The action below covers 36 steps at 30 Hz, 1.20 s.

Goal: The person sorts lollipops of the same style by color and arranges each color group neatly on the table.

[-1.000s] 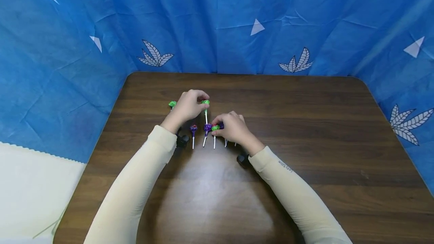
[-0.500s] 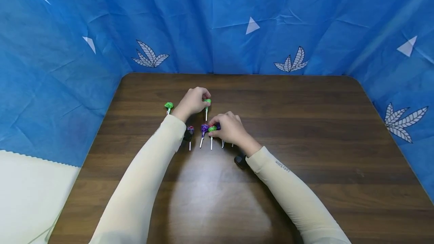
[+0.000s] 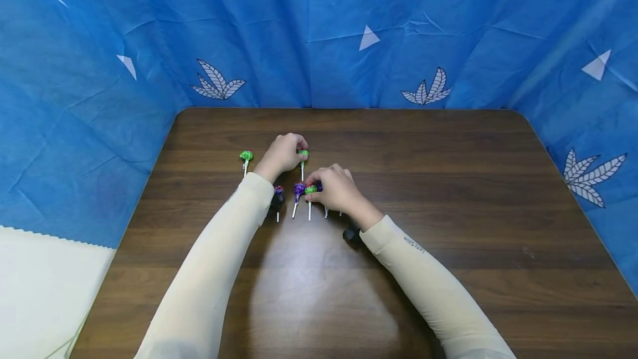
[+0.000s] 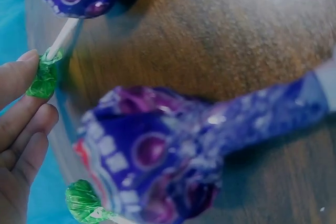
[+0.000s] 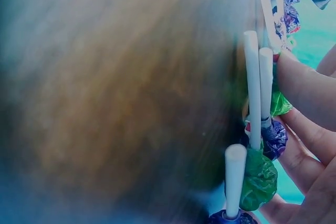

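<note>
Head view: a green lollipop (image 3: 303, 154) sat toward the far side of the bench (image 3: 448, 193), left of its middle, its stick pointing back toward the person. The left hand (image 3: 283, 153) pinched it by the wrapped head; the left wrist view showed thumb and fingertips on either side of the green wrapper. Just nearer the person, a red-and-green lollipop (image 3: 310, 189) was pinched between thumb and finger of the right hand (image 3: 336, 187), its stick also pointing back. A purple lollipop (image 3: 299, 189) lay just beside it on the left, slightly slanted, its head close to the end of the first stick. More white sticks (image 3: 326, 212) showed below the right hand; the right wrist view gave purple and green wrappers in a tight row there, close against the fingers. A second purple lollipop (image 3: 279, 188) was farther left, partly covered by a black wrist camera (image 3: 277, 200), and a far-left green lollipop (image 3: 246, 155) lay beyond the left forearm. Both arms wore cream sleeves (image 3: 214, 254). Behind the bench hung a blue curtain (image 3: 339, 10) printed with white triangles and leaves, and white cloth (image 3: 45, 287) showed at the lower left.
</note>
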Tool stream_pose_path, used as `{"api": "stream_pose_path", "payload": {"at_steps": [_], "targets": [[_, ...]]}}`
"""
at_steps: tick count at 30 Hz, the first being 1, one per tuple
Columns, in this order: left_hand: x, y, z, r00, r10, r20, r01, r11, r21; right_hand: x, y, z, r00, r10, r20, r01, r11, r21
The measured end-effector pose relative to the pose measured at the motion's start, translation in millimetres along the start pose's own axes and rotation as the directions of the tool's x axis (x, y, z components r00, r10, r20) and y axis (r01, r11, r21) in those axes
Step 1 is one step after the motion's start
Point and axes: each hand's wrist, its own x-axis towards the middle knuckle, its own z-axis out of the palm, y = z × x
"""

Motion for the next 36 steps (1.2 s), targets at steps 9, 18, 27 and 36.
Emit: {"api": "stream_pose_path", "payload": {"at_steps": [9,18,27,36], "targets": [[-1.7,0.3,1.7,1.000,-0.015,-0.025,0.015,1.000,0.003,2,0,0.3,1.000,0.002,0.005,-0.002,1.000,0.006],[0.2,1.0,3.4,0.999,-0.011,-0.041,0.012,1.000,0.024,8,-1,-19.0,0.999,-0.023,-0.025,0.023,0.999,0.030],[2.5,-1.2,2.9,0.999,-0.014,-0.034,0.015,0.999,0.028,24,18,-62.8,0.996,0.055,-0.068,-0.046,0.992,0.121],[2.4,-2.7,4.8,1.000,-0.019,-0.023,0.020,1.000,0.017,42,48,-79.1,0.983,0.184,-0.022,-0.178,0.970,0.168]]}}
